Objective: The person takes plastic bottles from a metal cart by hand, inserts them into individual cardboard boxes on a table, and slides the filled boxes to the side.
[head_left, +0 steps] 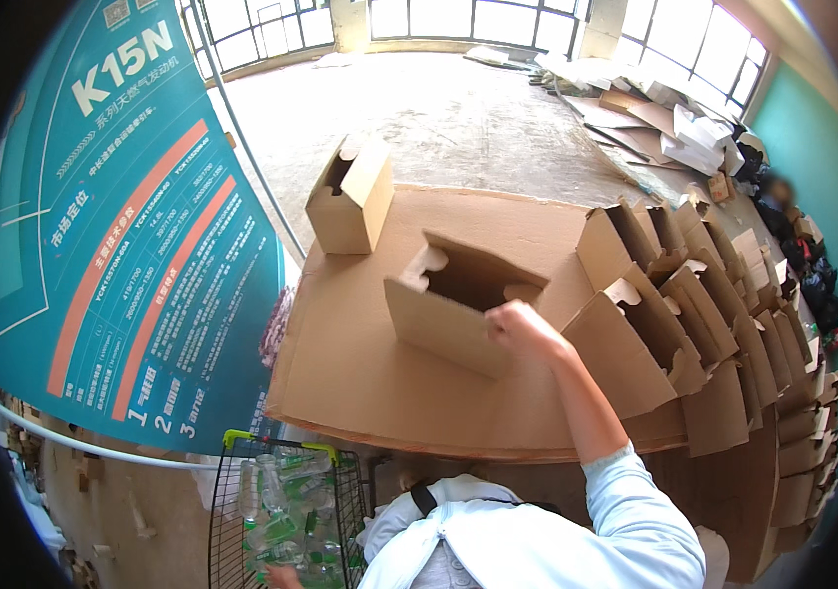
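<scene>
An open brown cardboard box (pixel 438 319) lies tilted on a cardboard-covered table (pixel 340 373), its opening facing up and away. My right hand (pixel 520 329) is closed in a fist at the box's near right rim, fingers curled over the edge; whether anything else is inside the fist is hidden. My left hand (pixel 281 577) shows only as a sliver at the bottom edge, down in a black wire basket (pixel 276 439) with a yellow-green rim. The basket holds several clear and green plastic bottles (pixel 286 501).
A second open box (pixel 350 201) stands at the table's far left corner. Several folded open boxes (pixel 694 314) overlap in a row along the right side. A teal banner (pixel 124 226) hangs at left. Flattened cardboard (pixel 654 108) litters the concrete floor; another person (pixel 782 196) sits far right.
</scene>
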Demonstrator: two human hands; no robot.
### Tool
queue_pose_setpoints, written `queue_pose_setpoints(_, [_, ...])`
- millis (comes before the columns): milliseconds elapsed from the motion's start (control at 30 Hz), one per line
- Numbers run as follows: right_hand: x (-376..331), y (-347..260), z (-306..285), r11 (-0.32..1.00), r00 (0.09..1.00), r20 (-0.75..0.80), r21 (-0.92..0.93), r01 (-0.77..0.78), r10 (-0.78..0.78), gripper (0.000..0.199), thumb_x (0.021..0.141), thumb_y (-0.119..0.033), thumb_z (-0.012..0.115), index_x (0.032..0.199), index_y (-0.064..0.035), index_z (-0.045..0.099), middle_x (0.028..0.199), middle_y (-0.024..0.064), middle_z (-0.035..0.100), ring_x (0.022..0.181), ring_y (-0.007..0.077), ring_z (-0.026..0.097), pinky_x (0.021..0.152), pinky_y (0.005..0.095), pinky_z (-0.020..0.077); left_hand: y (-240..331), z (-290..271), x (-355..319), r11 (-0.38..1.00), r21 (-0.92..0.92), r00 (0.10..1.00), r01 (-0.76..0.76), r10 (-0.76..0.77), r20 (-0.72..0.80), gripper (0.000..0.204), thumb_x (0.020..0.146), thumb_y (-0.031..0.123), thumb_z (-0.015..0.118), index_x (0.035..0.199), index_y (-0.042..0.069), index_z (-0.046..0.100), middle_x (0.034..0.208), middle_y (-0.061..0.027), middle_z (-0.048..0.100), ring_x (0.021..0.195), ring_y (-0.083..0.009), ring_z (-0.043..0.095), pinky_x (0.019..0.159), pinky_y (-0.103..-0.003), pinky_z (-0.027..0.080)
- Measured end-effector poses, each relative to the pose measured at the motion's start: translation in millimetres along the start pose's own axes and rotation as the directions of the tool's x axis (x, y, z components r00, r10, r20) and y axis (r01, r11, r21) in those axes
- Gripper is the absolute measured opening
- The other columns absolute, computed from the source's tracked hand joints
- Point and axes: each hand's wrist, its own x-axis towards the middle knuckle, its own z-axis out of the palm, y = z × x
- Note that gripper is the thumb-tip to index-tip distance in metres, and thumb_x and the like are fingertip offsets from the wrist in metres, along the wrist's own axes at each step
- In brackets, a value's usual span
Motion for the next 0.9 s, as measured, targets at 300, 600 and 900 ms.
queue_pose_setpoints(300, [-123.9,-87.8,12.6,0.994,0.984,0.162,-0.095,-0.053,0.068,0.011,0.089,-0.013,0.064,0.090,-0.0024,0.066,0.077,0.0160,0.065,0.078,0.0343,0.064,0.072,0.0415,0.0514,11.8,-47.4,-54.3,0.926,0.056,0.904,-0.375,0.351,0.242,0.091,0.066,0.048,0.086,0.140,0.010,0.048,0.150,-0.0243,0.031,0.120,-0.0396,0.052,0.102,-0.050,0.044])
queue_pose_setpoints(600, [-139.4,-114.1,-1.0,0.880,0.841,-0.355,-0.091,-0.466,0.409,0.041,0.090,-0.044,0.065,0.082,-0.0040,0.072,0.079,0.0129,0.069,0.077,0.0306,0.067,0.071,0.0397,0.0523,-9.1,-13.0,-46.9,0.942,0.023,0.889,-0.335,0.308,0.338,0.076,0.074,0.046,0.078,0.136,0.010,0.052,0.144,-0.0206,0.039,0.119,-0.0361,0.053,0.100,-0.047,0.044])
queue_pose_setpoints(900, [-106.8,-91.4,24.8,0.730,0.782,-0.557,-0.406,-0.549,0.279,0.060,0.079,-0.042,0.078,0.116,0.0016,0.060,0.122,0.0158,0.062,0.115,0.0288,0.057,0.095,0.0376,0.0485,-13.7,-8.2,-78.9,0.920,-0.253,0.917,-0.299,0.351,0.191,0.062,0.082,0.043,0.070,0.132,0.010,0.055,0.137,-0.0169,0.047,0.118,-0.0325,0.054,0.098,-0.044,0.045])
